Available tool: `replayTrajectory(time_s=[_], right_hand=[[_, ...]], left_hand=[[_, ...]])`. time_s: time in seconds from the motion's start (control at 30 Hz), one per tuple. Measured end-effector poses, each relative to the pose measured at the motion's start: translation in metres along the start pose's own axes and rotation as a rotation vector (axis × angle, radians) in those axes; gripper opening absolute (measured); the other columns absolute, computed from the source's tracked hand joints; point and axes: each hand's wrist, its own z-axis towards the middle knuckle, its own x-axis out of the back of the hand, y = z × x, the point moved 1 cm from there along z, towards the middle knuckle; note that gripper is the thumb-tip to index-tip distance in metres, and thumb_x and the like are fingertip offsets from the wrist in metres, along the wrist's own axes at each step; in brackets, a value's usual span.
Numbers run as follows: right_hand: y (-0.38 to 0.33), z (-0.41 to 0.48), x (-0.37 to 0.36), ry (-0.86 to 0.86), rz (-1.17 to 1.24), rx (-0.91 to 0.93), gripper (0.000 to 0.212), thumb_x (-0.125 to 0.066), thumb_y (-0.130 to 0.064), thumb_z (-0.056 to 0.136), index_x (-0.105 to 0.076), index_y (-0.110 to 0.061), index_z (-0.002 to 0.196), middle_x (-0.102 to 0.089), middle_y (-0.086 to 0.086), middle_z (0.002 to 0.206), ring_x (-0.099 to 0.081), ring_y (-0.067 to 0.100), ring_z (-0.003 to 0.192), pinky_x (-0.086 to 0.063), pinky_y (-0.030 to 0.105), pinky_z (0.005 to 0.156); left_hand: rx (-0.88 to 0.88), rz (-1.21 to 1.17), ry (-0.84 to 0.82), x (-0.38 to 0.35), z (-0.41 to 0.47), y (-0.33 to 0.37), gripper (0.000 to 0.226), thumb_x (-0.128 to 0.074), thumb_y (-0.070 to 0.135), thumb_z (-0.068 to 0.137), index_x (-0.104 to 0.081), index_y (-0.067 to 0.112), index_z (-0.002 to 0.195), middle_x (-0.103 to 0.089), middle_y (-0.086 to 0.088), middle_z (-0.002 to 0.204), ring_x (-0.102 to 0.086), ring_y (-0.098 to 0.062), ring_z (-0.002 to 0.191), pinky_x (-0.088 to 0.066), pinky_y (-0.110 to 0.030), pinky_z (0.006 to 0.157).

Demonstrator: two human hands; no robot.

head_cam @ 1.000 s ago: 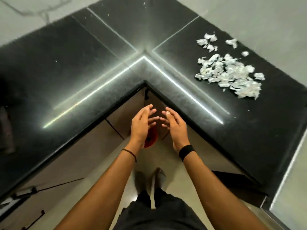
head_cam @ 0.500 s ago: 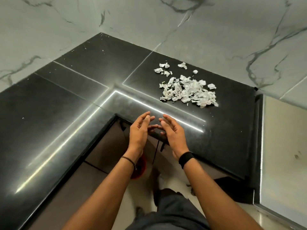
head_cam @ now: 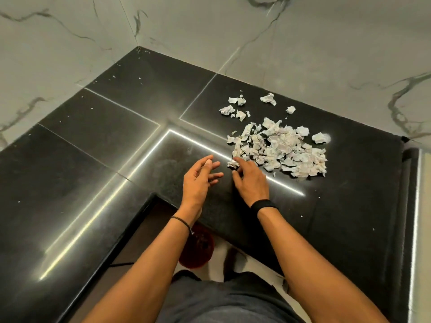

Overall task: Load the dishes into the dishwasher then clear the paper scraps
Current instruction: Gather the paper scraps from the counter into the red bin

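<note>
A heap of torn white paper scraps (head_cam: 279, 150) lies on the black corner countertop (head_cam: 112, 141), with a few loose pieces (head_cam: 235, 108) behind it toward the wall. My right hand (head_cam: 250, 180) reaches over the counter, its fingertips touching the scrap at the heap's near left edge. My left hand (head_cam: 198, 180) hovers just left of it, palm turned inward, fingers relaxed and holding nothing. No dishes or dishwasher are in view.
Marble-patterned walls (head_cam: 303, 43) close the counter's back and left sides. A red bin (head_cam: 197, 248) stands on the floor below the counter's inner corner. A pale panel (head_cam: 423, 206) borders the counter on the right.
Both hands moved up from below the counter's edge to over its surface, and the right hand reached the scrap heap. The view lifted toward the wall.
</note>
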Motion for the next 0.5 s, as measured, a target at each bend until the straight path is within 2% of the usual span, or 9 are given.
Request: replayTrajectory(time_s=[0.07,0.2,0.4,0.47,0.5], right_hand=[[0.004,0.008,-0.001,-0.016,-0.064,0.007,0.037,-0.057,-0.024,0.097,-0.059,-0.025,0.135,-0.058,0.006,0.111,-0.062,0.030,0.099,-0.053,0.046,0.079],[0.006,0.007,-0.003,0.055,-0.084,0.003,0.017,-0.060,-0.029,0.098,-0.067,-0.020,0.111,-0.056,0.004,0.102,-0.062,0.027,0.088,-0.053,0.042,0.069],[-0.019,-0.011,0.002,0.297,0.273,-0.148,0.010,-0.069,-0.031,0.094,-0.070,-0.025,0.101,-0.055,-0.009,0.099,-0.056,0.004,0.072,-0.054,0.031,0.071],[-0.036,-0.014,0.003,0.307,0.359,-0.145,0.010,-0.072,-0.029,0.092,-0.071,-0.027,0.102,-0.062,-0.011,0.098,-0.060,0.004,0.077,-0.054,0.027,0.074],[-0.043,-0.014,0.003,0.259,0.381,-0.121,0.014,-0.073,-0.028,0.091,-0.072,-0.029,0.104,-0.065,-0.012,0.099,-0.061,0.004,0.079,-0.054,0.025,0.075]], left_hand=[[0.018,-0.006,-0.001,-0.004,0.011,0.000,0.027,-0.052,0.023,0.106,-0.065,0.014,0.128,-0.076,-0.005,0.114,-0.074,-0.022,0.091,-0.060,-0.028,0.079],[0.023,0.004,-0.002,-0.010,0.033,-0.004,0.024,-0.053,0.022,0.106,-0.068,0.012,0.122,-0.076,-0.006,0.111,-0.073,-0.020,0.092,-0.059,-0.030,0.081],[0.083,-0.076,-0.094,-0.020,0.057,-0.009,0.020,-0.055,0.019,0.105,-0.070,0.009,0.114,-0.074,-0.012,0.110,-0.070,-0.021,0.101,-0.057,-0.036,0.094],[0.185,-0.185,-0.152,-0.024,0.060,-0.008,0.022,-0.055,0.022,0.105,-0.069,0.009,0.114,-0.073,-0.014,0.111,-0.071,-0.020,0.098,-0.057,-0.037,0.093],[0.260,-0.273,-0.174,-0.026,0.061,-0.006,0.022,-0.055,0.024,0.104,-0.069,0.009,0.112,-0.073,-0.014,0.111,-0.071,-0.021,0.093,-0.059,-0.038,0.089]])
